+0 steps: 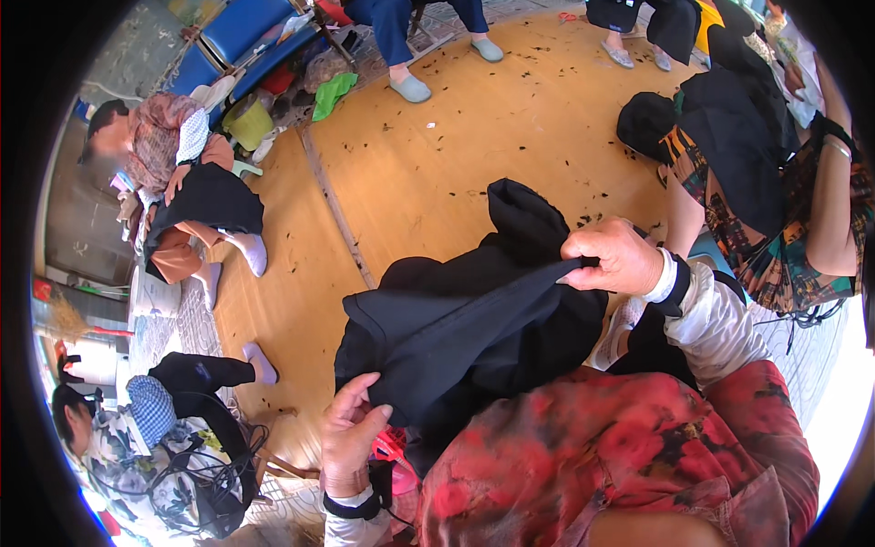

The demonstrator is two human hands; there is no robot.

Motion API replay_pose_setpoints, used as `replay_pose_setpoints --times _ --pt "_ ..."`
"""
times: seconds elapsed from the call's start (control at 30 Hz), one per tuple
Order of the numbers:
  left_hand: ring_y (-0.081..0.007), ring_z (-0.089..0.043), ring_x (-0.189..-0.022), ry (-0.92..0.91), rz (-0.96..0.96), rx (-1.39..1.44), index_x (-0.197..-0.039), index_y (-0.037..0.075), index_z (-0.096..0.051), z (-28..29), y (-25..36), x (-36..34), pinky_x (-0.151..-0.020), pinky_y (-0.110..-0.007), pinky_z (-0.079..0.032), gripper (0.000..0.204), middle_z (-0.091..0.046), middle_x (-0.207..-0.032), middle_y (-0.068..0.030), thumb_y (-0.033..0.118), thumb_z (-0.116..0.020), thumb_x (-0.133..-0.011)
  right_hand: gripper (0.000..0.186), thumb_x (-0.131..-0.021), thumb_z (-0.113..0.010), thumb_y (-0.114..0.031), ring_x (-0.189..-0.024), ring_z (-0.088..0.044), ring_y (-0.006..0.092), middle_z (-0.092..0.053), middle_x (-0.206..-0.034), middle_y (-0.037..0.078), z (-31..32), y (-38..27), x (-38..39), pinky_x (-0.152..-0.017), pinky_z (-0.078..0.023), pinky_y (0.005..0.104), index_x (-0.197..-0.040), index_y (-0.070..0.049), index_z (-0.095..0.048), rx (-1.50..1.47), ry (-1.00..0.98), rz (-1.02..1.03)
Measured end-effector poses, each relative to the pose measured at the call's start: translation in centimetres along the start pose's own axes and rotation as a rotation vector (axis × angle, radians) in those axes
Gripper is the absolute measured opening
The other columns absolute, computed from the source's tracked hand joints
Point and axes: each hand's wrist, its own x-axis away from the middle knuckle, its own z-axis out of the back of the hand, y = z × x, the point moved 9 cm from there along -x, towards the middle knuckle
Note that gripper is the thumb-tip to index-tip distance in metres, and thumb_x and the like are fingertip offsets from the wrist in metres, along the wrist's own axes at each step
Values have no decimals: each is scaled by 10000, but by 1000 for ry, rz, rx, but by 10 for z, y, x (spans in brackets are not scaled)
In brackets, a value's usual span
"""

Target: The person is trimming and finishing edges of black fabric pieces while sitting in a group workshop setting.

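Observation:
A black cloth garment (465, 328) is spread over my lap, its seamed edge drawn out between my two hands. My right hand (620, 260) is closed in a pinch on the upper right end of that edge. Lower down on the left, my left hand (351, 438) grips the garment's near left side between thumb and fingers. One narrow part of the cloth stands up at the far side, beyond my right hand. Just below my left hand shows a red and pink object (398, 460), partly covered by cloth, its kind unclear.
Tan flooring (264, 319) with scattered dark scraps lies ahead. At the right a person bends over black cloth (729, 137). Two people sit at the left, one with black cloth (210, 201) on the lap. Blue seats (246, 32) and a yellow-green bucket (249, 123) stand far left.

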Motion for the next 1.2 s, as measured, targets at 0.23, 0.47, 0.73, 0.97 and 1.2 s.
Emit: replay_pose_setpoints --times 0.23,0.47,0.73,0.97,1.2 --pt "-73 -492 -704 584 -532 -420 -949 6 -581 48 88 7 -677 -185 -399 205 -529 -801 3 -94 -557 -771 331 -863 -614 -247 -452 -391 185 -373 -546 60 -29 1 -1 -447 -285 324 -662 -53 -436 -305 -160 -104" --pt "-58 -506 -730 345 -71 38 -978 -10 -588 81 -22 -82 -696 -189 -393 176 -559 -813 4 -12 -585 -802 241 -867 -609 -234 -586 -410 59 -431 -633 -21 -53 30 -3 -542 -362 237 -974 -53 -491 -440 -188 -360" --pt "-249 -547 -948 611 -776 -883 -979 -12 -583 -17 120 -25 -821 -321 -420 227 -557 -1034 -135 2 -620 -756 220 -871 -594 -203 -580 -504 86 -509 -621 6 -71 34 -5 -556 -415 258 -1055 -86 -558 -501 -113 -297" --pt "-217 -559 -863 93 -614 -614 -894 17 -599 -49 75 -74 -772 -299 -432 150 -601 -926 -98 -18 -626 -751 211 -881 -592 -239 -578 -504 48 -487 -635 -22 -72 17 -21 -548 -387 227 -981 -54 -577 -567 -209 -273" --pt "-44 -474 -752 -17 -192 -140 -897 5 -575 -41 45 -95 -692 -190 -392 73 -546 -796 40 73 -554 -879 276 -932 -499 -277 -547 -519 64 -488 -641 -18 -81 31 -17 -552 -395 232 -806 -34 -535 -727 -261 -424"
